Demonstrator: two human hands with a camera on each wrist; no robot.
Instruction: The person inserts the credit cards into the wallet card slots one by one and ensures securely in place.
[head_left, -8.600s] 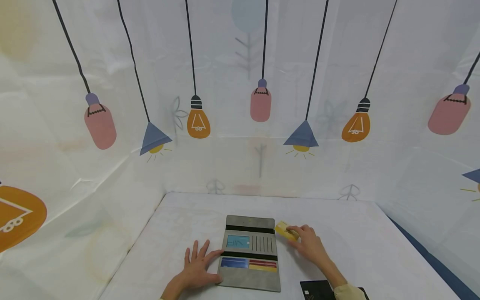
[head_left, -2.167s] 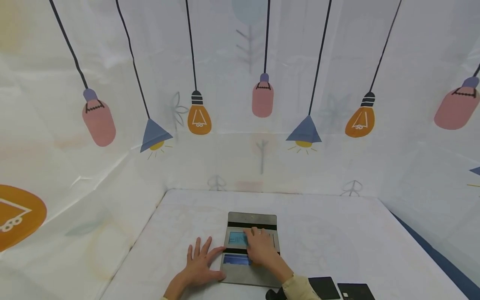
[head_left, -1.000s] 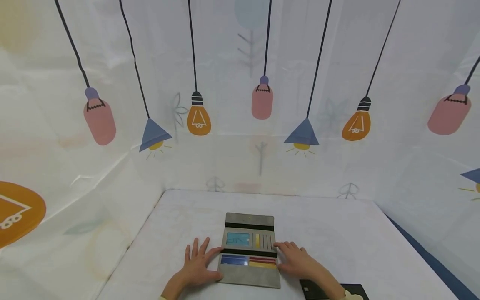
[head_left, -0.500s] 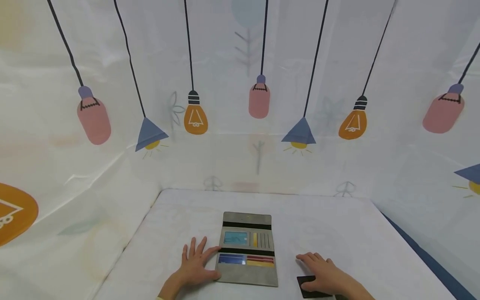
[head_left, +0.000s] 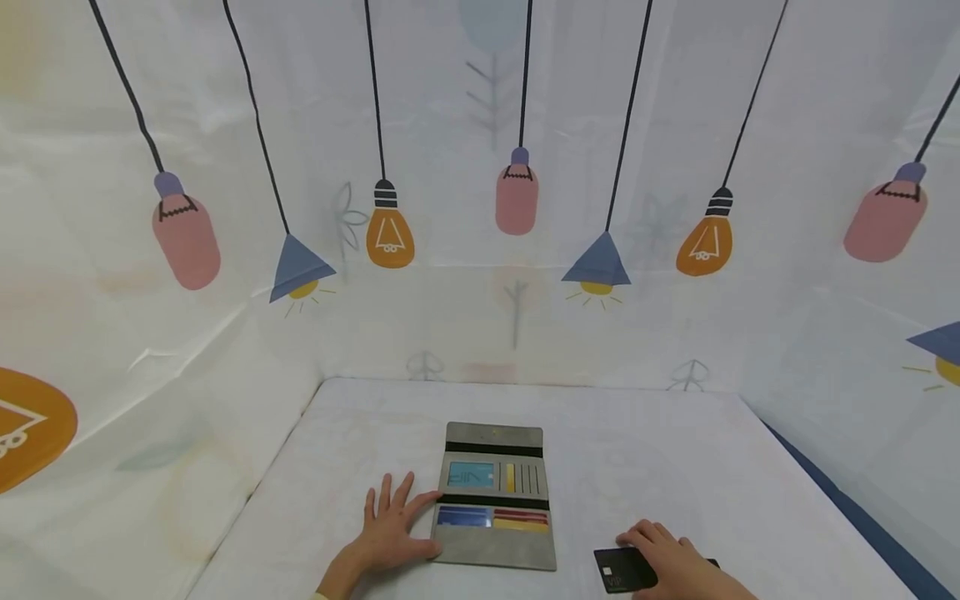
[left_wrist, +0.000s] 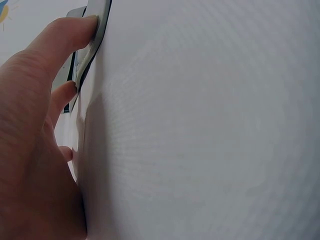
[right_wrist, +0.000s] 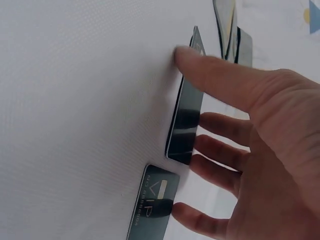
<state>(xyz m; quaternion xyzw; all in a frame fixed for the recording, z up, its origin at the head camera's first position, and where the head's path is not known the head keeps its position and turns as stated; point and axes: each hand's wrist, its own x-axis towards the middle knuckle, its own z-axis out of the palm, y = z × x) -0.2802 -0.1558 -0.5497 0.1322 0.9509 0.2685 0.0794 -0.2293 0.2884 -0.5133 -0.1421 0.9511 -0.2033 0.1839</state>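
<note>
A grey wallet (head_left: pixel 495 550) lies spread open on the table, with a blue card (head_left: pixel 471 475), a yellow card (head_left: pixel 511 478) and several blue, red and yellow cards in its slots. My left hand (head_left: pixel 386 533) rests at its left edge, fingers spread; thumb and index finger touch the wallet (left_wrist: pixel 95 42). To the right of the wallet, my right hand (head_left: pixel 671 562) reaches over a black VIP card (head_left: pixel 618 572), its thumb and fingers (right_wrist: pixel 222 127) at opposite edges of that card (right_wrist: pixel 185 120). A second black VIP card (right_wrist: pixel 152 205) lies beside it, mostly hidden by the hand in the head view.
The white-covered table (head_left: pixel 637 450) meets a pale curtain (head_left: pixel 450 333) printed with hanging lamps at its back and left. A blue strip (head_left: pixel 832 500) runs along the table's right edge.
The yellow card, earlier in my right hand, now sits in an upper wallet slot. My right hand has moved right and toward me to a black card, its fingers closing in. The left hand stays.
</note>
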